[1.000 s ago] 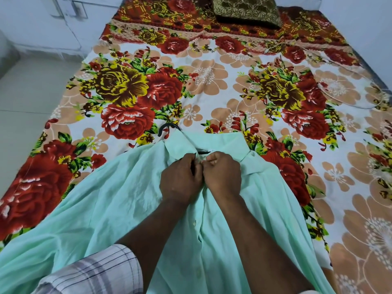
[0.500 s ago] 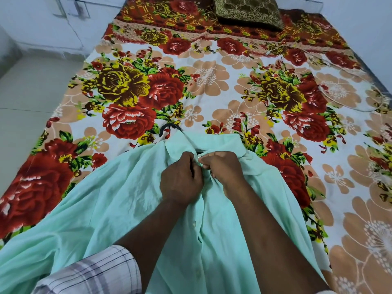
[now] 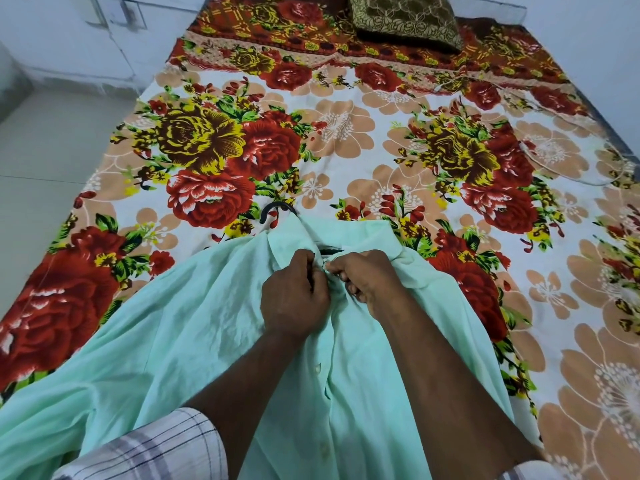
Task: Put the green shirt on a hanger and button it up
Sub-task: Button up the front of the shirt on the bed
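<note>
A pale green shirt [image 3: 194, 327] lies front-up on the flowered bed, collar away from me. A black hanger is inside it; its hook [image 3: 275, 210] sticks out past the collar, and a short black piece shows in the neck opening. My left hand [image 3: 294, 292] and my right hand [image 3: 367, 277] meet just below the collar. Both pinch the shirt's front edges together at the top button. The button itself is hidden by my fingers. Lower buttons show down the placket.
The bed sheet [image 3: 346, 140] with red and yellow roses covers the whole bed. A dark patterned cushion [image 3: 405, 20] sits at the far end. A thin white cable [image 3: 568, 168] lies on the right. Pale floor runs along the left side.
My right hand has turned, its fingers curling under as it works the fabric at the collar. The left hand stays pinched in the same place. The shirt has hardly shifted.
</note>
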